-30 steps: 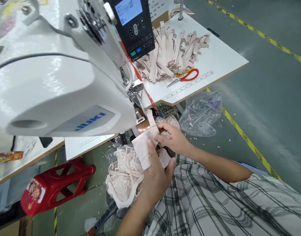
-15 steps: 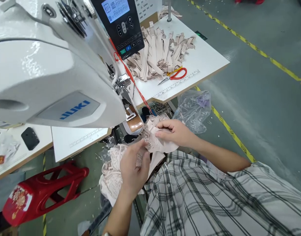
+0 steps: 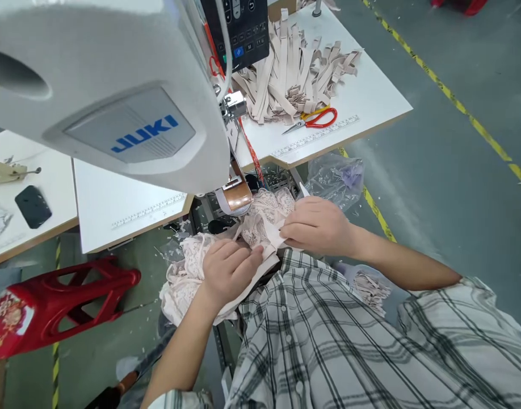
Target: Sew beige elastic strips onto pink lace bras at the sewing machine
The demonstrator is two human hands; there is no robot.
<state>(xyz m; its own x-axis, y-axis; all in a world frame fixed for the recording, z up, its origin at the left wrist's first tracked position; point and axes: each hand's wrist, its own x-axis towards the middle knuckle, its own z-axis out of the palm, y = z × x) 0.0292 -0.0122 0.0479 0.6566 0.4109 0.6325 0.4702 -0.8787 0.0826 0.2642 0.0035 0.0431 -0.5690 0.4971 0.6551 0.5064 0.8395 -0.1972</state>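
A pale pink lace garment point(image 3: 267, 213) is stretched between my two hands, just below the sewing machine's arm. My left hand point(image 3: 229, 270) is closed on the fabric's near edge, thumb pressed over the top. Opposite it, my right hand point(image 3: 320, 227) pinches the same edge with curled fingers. A narrow pale point sticks out behind the right knuckles; what it belongs to is hidden. More gathered lace fabric point(image 3: 186, 272) hangs down to the left, under my left wrist. The machine's tan work plate point(image 3: 238, 196) is close above the lace.
The white JUKI sewing machine point(image 3: 137, 125) fills the upper left. On the right tabletop point(image 3: 383, 102) lie a heap of beige strips point(image 3: 281, 74) and red-handled scissors point(image 3: 315, 119). A clear plastic bag point(image 3: 335, 179) hangs below its edge. A phone point(image 3: 33, 206) and red stool point(image 3: 68, 301) are leftward.
My right hand has turned palm-down and moved slightly right along the fabric. My left fingers have curled over the edge, which is now drawn straighter. The camera view has shifted.
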